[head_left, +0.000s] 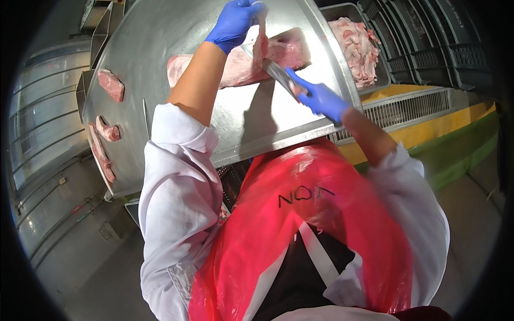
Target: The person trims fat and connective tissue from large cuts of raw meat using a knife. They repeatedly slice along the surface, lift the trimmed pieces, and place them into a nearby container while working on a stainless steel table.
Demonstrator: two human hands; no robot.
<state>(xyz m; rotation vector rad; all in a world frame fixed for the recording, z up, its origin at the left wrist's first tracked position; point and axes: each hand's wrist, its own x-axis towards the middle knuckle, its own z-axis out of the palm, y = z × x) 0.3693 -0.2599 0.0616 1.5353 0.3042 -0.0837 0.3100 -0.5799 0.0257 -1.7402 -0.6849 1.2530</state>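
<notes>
My left hand (233, 27), in a blue glove, is closed on the top of a pale pink strip of meat (261, 40) lifted from a long slab of meat (190, 69) lying on the steel table (139, 48). My right hand (321, 99), also gloved in blue, grips a knife (281, 77), whose blade reaches left to the base of the lifted strip. The strip and my left fingers partly hide the slab’s middle. A dark shadow falls on the steel below the slab.
Smaller meat pieces (111, 84) lie along the table’s left side, near a thin metal rod (145, 117). At the right are a tray of pale trimmings (350, 51), dark plastic crates (428, 37) and a grated channel (407, 112) above a yellow edge (444, 128).
</notes>
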